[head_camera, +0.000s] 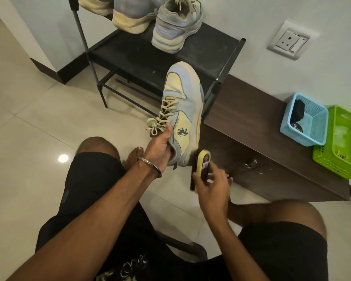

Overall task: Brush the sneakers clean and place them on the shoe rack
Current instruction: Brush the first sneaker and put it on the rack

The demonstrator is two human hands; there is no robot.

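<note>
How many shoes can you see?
4: one sneaker held in the left hand, and three on the shoe rack at and. More may sit outside the frame.

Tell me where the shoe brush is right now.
The brush is low in the middle of the head view, gripped in the right hand against the heel of the sneaker that the left hand holds up.

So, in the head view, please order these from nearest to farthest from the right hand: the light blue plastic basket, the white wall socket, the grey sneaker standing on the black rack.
From the right hand, which holds the brush:
1. Light blue plastic basket, to its right on the brown cabinet.
2. Grey sneaker, up on the black rack.
3. White wall socket, upper right on the wall.
The last two are nearly equal.
</note>
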